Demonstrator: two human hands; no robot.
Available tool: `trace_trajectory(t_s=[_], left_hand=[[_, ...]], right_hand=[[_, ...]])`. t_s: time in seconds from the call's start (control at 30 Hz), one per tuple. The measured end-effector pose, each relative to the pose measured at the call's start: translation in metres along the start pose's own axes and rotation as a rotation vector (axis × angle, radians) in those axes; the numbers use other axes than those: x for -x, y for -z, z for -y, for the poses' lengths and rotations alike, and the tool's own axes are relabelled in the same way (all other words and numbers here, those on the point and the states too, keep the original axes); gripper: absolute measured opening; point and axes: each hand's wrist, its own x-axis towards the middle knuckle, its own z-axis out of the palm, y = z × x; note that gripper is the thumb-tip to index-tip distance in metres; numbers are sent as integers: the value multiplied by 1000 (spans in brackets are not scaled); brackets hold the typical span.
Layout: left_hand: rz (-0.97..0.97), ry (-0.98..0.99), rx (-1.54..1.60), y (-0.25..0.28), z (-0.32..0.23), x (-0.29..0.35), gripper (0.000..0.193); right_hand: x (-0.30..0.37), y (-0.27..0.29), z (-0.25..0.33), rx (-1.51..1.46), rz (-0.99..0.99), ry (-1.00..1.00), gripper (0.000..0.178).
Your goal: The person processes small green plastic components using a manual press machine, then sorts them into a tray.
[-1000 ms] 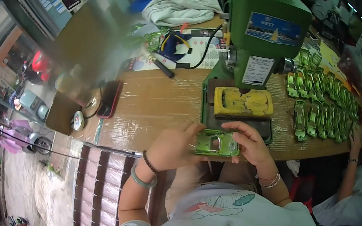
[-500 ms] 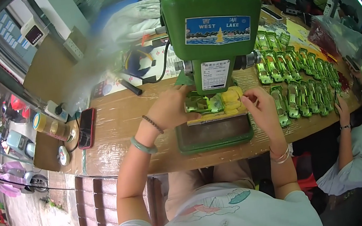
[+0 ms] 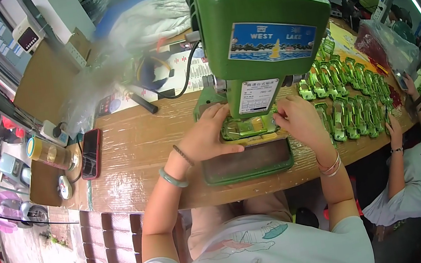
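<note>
My left hand [image 3: 205, 138] and right hand [image 3: 297, 120] pinch the green toy car [image 3: 250, 125] between their fingers, holding it on the yellow block under the green press [image 3: 260, 30]. Beyond my right fingers, more green cars [image 3: 352, 103] crowd the desk [image 3: 131, 149].

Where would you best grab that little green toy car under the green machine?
By its two ends, from left and right. The toy car lies lengthwise across the yellow holder, with the machine head right above it, so the top is blocked. The left hand and right hand pinch it that way.
</note>
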Motion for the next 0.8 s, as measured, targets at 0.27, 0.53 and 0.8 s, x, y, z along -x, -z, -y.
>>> trace_trajectory(t_s=[0.27,0.53,0.8], left_hand=[[-38,29,-40,-6,-3,6,101],[-69,-35,-69,-12,-3,1,101],[-92,-11,-80,-8,1,6,101]], right_hand=[[-23,12,-66,-702,-11,-405,20],[-138,61,-35,-840,-320,-176,25],[-122,166,0,-1144,-554,180,37]])
